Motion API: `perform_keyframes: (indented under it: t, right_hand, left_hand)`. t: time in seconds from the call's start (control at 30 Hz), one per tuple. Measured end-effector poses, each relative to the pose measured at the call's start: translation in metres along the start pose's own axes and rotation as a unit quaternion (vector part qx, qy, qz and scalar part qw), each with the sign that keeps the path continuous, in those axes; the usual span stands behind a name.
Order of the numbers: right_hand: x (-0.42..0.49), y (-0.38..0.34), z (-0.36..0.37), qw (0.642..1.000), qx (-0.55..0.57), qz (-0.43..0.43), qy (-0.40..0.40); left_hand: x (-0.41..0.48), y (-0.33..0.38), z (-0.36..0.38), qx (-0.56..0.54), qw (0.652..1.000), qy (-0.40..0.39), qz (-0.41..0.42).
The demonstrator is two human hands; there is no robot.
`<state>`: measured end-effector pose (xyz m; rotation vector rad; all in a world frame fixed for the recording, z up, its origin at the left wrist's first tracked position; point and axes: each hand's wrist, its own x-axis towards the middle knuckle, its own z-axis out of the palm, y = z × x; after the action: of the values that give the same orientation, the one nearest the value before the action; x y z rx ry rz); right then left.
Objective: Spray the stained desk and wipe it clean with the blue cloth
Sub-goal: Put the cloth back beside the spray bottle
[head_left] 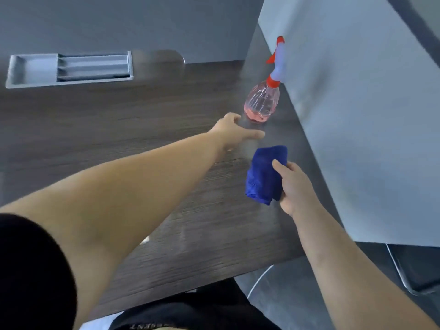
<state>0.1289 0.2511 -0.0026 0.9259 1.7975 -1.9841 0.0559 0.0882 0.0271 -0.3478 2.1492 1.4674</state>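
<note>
A clear pink spray bottle (262, 103) with a red and white trigger head stands upright on the dark wood-grain desk (119, 129), close to the right partition. My left hand (232, 133) stretches over the desk with fingers spread, just short of the bottle's base and holding nothing. Nearer to me, my right hand (295, 186) grips a folded blue cloth (264, 175) held just above the desk. I cannot make out any stain on the blurred desk surface.
A grey cable tray (69, 70) with an open lid is set into the desk at the back left. A pale grey partition (357, 115) walls off the right side. The desk's front edge runs near my lap; a chair base shows at lower right.
</note>
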Motion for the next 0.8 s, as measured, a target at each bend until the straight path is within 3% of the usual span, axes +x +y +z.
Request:
perform_keyframes:
  t: [0.1, 0.27, 0.43, 0.67, 0.8]
  right_hand:
    - [0.025, -0.019, -0.016, 1.000, 0.018, 0.020, -0.002]
    - [0.063, -0.047, -0.030, 0.999, 0.039, 0.033, -0.003]
    - [0.087, -0.054, -0.031, 0.996, 0.061, 0.064, -0.009]
    - [0.108, -0.061, -0.029, 0.991, 0.106, 0.080, -0.009]
    - [0.127, -0.077, -0.005, 0.986, 0.143, 0.083, -0.021]
  left_hand:
    - [0.041, 0.032, 0.020, -0.041, 0.998, 0.036, -0.031]
    - [0.098, 0.061, 0.035, 0.047, 0.990, 0.133, 0.027]
    - [0.120, 0.049, 0.044, 0.075, 0.989, 0.117, 0.049]
    - [0.125, 0.031, 0.041, 0.054, 0.979, 0.172, 0.093]
    - [0.120, 0.016, -0.002, 0.066, 0.974, 0.203, 0.080]
